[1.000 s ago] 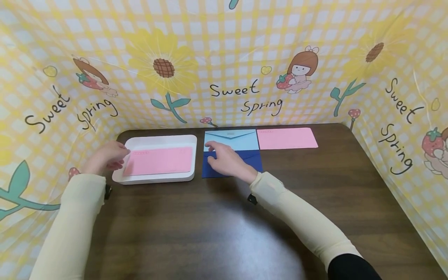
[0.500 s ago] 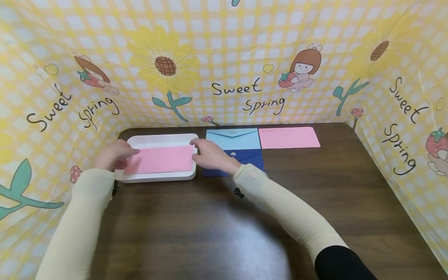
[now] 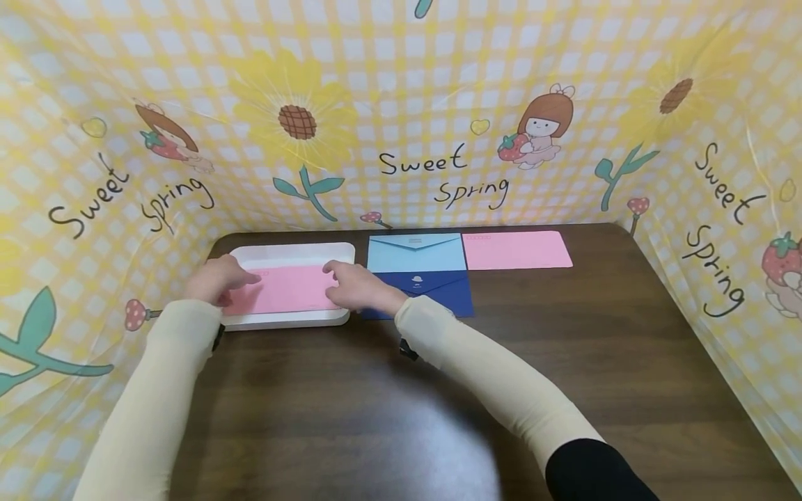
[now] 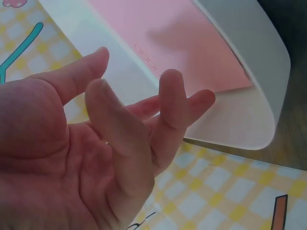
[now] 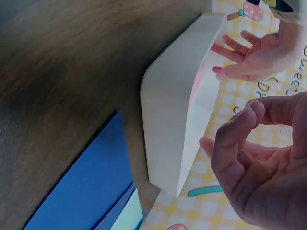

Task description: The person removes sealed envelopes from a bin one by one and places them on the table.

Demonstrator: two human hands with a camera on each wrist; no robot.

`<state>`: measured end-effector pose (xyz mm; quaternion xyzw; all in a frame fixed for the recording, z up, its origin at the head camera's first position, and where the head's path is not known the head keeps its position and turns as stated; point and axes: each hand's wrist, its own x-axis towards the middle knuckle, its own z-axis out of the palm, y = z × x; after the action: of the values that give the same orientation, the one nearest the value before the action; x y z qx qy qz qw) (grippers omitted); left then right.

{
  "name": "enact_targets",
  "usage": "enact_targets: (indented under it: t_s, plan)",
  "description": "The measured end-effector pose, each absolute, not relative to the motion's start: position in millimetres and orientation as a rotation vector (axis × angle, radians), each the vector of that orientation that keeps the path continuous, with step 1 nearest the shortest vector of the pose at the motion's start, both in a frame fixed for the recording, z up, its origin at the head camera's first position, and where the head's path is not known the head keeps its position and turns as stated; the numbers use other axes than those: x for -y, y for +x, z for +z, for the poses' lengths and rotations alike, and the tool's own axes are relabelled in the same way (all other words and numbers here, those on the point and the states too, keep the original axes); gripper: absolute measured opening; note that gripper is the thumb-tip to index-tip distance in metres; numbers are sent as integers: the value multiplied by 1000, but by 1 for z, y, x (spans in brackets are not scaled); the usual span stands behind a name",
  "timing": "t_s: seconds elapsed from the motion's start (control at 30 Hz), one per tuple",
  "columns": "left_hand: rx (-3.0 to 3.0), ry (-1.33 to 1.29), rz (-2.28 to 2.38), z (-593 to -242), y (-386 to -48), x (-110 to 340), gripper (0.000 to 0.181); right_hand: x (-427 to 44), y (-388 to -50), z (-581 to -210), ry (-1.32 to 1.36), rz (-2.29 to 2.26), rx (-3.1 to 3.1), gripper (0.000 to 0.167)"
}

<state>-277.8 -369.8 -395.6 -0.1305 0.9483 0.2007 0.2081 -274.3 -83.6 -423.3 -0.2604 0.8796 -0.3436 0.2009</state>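
Observation:
A pink envelope (image 3: pixel 289 291) lies in a white tray (image 3: pixel 294 321) at the table's far left. My left hand (image 3: pixel 219 280) is over the tray's left end, its fingers loosely bent and apart with nothing between them in the left wrist view. Above the tray's right end is my right hand (image 3: pixel 358 285), close to the envelope's right edge. In the right wrist view its thumb and index finger come near each other, and I see no paper between them. Whether either hand touches the envelope I cannot tell.
Right of the tray lie a light blue envelope (image 3: pixel 415 256) and, in front of it, a dark blue envelope (image 3: pixel 441 289), partly under the right hand. Another pink envelope (image 3: pixel 516 250) lies farther right. A yellow checked cloth (image 3: pixel 413 104) surrounds the brown table (image 3: pixel 438 417).
My right hand has moved left from over the blue envelopes to above the tray's right end. My left hand has shifted right, farther over the tray. The envelopes look unmoved.

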Motion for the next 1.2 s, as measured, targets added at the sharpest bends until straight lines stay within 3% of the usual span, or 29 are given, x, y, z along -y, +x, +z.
enact_targets:
  t_s: [0.33,0.67,0.93,1.2]
  plan:
    - [-2649,-317,401,-401,-283,369,55,100,-271,-427,-740,-760,-2593,56]
    - [-2758,-327,318,-415,-278,366,62,105,-268,-431,-777,-711,-2640,37]
    - [-2795,-353,208,-423,-279,359,65,108,-270,-439,-730,-724,-2584,34]
    - [-2818,-316,155,-429,-280,353,54,112,-272,-445,-712,-687,-2581,28]
